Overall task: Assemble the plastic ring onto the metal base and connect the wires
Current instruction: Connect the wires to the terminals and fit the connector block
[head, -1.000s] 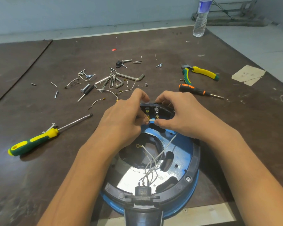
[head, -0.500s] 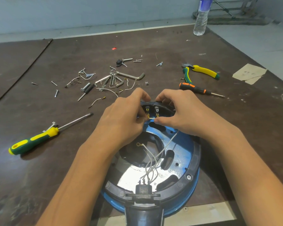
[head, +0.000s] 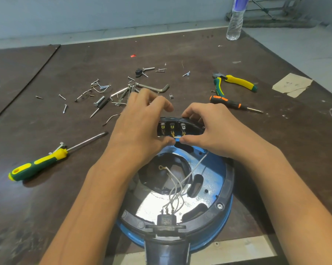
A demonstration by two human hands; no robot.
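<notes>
At the far edge of the assembly, both hands work on the terminal section. Right hand (head: 209, 131): index finger curled over the far rim of the black plastic ring (head: 229, 178), thumb below it, so the hand grips the ring there; the thumb tip touches the end of a white wire. Left hand (head: 142, 129): fingers loosely curved, lifted off the rim and blurred, closed on nothing; its thumb tip meets the same wire end from the other side.

Three brass terminals (head: 172, 129) show between the hands, inside the ring. The ring sits on the blue metal base (head: 213, 169), which rests on the dark table (head: 276, 150) directly before the person. White wires (head: 175, 190) rise from a black connector (head: 166, 219) at the near rim; one runs up to the thumbs, and another ends free in a ring lug over the base's central opening.

Left of the base lies a yellow-green screwdriver (head: 38, 165). Beyond the hands are scattered screws (head: 81, 96) and hex keys (head: 153, 87). To the right are pliers (head: 236, 83) and a small orange-black screwdriver (head: 232, 104). A water bottle (head: 235, 22) stands at the far table edge.
</notes>
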